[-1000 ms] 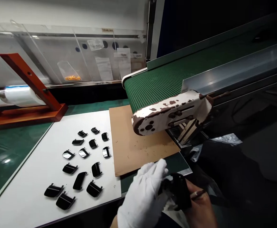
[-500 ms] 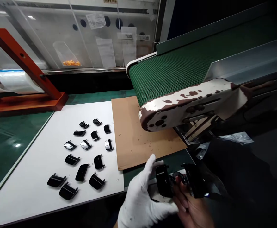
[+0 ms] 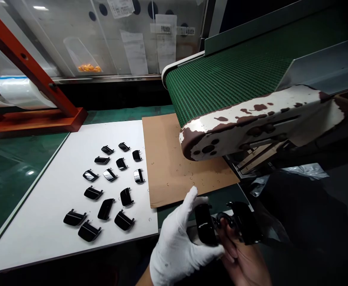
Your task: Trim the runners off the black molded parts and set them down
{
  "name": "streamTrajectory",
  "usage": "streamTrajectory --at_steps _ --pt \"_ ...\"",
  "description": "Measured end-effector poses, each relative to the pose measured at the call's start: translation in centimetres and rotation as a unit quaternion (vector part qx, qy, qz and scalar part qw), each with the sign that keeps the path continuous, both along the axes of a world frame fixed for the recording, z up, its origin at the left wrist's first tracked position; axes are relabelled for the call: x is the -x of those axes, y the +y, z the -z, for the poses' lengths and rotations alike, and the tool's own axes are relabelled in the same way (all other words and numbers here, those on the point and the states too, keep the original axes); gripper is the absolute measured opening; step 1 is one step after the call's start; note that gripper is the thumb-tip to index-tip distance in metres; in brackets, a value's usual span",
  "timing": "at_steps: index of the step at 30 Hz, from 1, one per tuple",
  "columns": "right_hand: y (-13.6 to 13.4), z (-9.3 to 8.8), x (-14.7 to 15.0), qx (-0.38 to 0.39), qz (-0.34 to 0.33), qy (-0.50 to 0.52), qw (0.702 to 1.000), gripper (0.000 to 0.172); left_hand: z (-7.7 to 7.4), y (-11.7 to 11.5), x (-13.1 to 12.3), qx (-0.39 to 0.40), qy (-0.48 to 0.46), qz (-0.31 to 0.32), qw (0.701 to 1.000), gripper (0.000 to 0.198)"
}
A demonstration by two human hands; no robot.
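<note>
My left hand point(image 3: 178, 242), in a white glove, grips a glossy black plastic part point(image 3: 205, 228) between thumb and fingers near the table's front edge. My bare right hand point(image 3: 244, 260) holds the other end of the same black moulded piece point(image 3: 245, 226), a thin runner joining the two halves. Several separate glossy black parts point(image 3: 110, 186) lie spread on the white board point(image 3: 43, 222) to the left of my hands.
A brown cardboard sheet point(image 3: 174, 159) lies under the end of a green conveyor belt point(image 3: 221, 83) with a chipped white side plate point(image 3: 260, 119). An orange-red stand point(image 3: 33, 111) with a film roll point(image 3: 19, 93) sits at far left. Clear panels stand behind.
The black piece that both hands cupped together is now pulled apart sideways, one half in each hand. The view has shifted down and to the right.
</note>
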State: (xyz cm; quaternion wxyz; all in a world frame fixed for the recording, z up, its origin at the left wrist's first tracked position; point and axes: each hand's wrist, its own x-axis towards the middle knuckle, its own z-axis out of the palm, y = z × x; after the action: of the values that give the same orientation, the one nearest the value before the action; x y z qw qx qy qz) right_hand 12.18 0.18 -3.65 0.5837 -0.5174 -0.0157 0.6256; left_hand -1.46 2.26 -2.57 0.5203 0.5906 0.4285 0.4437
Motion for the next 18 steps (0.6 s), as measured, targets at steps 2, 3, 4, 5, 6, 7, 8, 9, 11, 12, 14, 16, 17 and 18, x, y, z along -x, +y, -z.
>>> streamTrajectory --at_steps 2,3,4,5,6,7,8,9,11,12,14,16,17,18 --pt "-0.3 0.3 -0.2 -0.008 -0.013 -0.002 1.0 0.044 0.2 0.0 0.1 -0.02 0.002 0.006 1.0 0.101" --pt "-0.5 0.5 -0.4 -0.013 -0.02 -0.004 1.0 0.042 0.3 0.0 0.2 -0.028 0.004 0.009 1.0 0.101" --pt "-0.6 0.7 -0.6 -0.019 -0.026 -0.006 0.999 0.04 0.3 0.1 0.3 -0.035 0.009 0.012 0.999 0.102" --pt "-0.8 0.9 -0.7 -0.026 -0.031 -0.009 0.999 0.037 0.3 0.1 0.4 -0.043 0.018 0.015 0.999 0.102" --pt "-0.9 1.1 -0.9 -0.033 -0.035 -0.013 0.999 0.035 0.3 0.2 0.5 -0.052 0.031 0.019 0.998 0.102" --pt "-0.9 1.2 -1.0 -0.04 -0.037 -0.018 0.998 0.034 0.2 0.2 0.7 -0.061 0.045 0.023 0.997 0.102" --pt "-0.9 1.3 -1.1 -0.046 -0.038 -0.022 0.998 0.033 0.1 0.3 0.8 -0.071 0.059 0.028 0.995 0.101" --pt "-1.0 1.4 -1.2 -0.052 -0.039 -0.027 0.998 0.032 0.1 0.3 0.9 -0.08 0.069 0.032 0.994 0.1" --pt "-1.0 1.4 -1.4 -0.061 -0.04 -0.038 0.997 0.031 0.0 0.4 1.0 -0.091 0.078 0.035 0.992 0.099" --pt "-1.1 1.3 -1.5 -0.067 -0.041 -0.045 0.996 0.03 0.1 0.4 1.0 -0.09 0.078 0.032 0.992 0.099" --pt "-1.2 1.3 -1.7 -0.078 -0.046 -0.059 0.994 0.028 0.2 0.3 0.9 -0.075 0.071 0.026 0.994 0.101" --pt "-1.4 1.2 -1.9 -0.091 -0.058 -0.069 0.992 0.028 0.4 0.1 0.8 -0.048 0.059 0.026 0.997 0.104" --pt "-1.4 1.3 -2.1 -0.098 -0.066 -0.076 0.99 0.029 0.4 0.1 0.7 -0.035 0.055 0.026 0.998 0.105" --pt "-1.4 1.3 -2.2 -0.103 -0.074 -0.084 0.988 0.03 0.5 0.0 0.7 -0.026 0.054 0.027 0.998 0.105"
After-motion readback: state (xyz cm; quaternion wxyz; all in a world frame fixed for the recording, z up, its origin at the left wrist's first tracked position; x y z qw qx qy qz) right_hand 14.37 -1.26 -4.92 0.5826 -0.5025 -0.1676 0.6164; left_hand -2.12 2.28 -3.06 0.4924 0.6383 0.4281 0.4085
